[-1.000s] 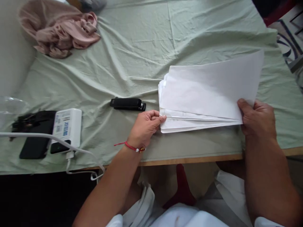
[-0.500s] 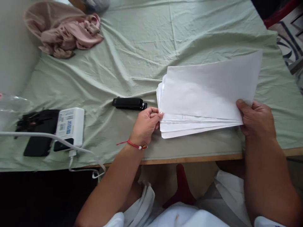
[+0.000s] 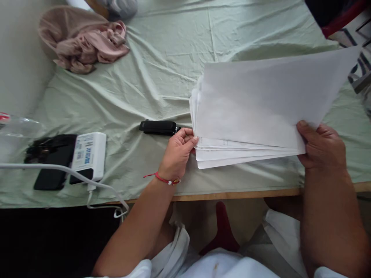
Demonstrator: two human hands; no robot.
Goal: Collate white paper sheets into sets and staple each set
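A fanned stack of white paper sheets [image 3: 255, 100] is held above the cloth-covered table between my two hands. My left hand [image 3: 180, 150], with a red string bracelet at the wrist, pinches the stack's left edge between thumb and fingers. At the lower right corner my right hand [image 3: 323, 146] grips the sheets, thumb on top and fingers underneath. The top sheet is blank; faint print shows on sheets below it. Just beyond my left fingertips lies a black stapler [image 3: 159, 127], its right end partly hidden by the hand.
On the left are a white power bank [image 3: 97, 154] with a cable [image 3: 111, 189], a black phone [image 3: 50, 178], dark keys [image 3: 37, 150] and a clear plastic bottle [image 3: 21, 127]. A crumpled pink cloth [image 3: 89, 46] lies at the back left of the green tablecloth [image 3: 171, 42].
My right hand has moved slightly right, and the stack's right and far edges are raised closer to the camera. My left hand keeps its pinch at nearly the same spot.
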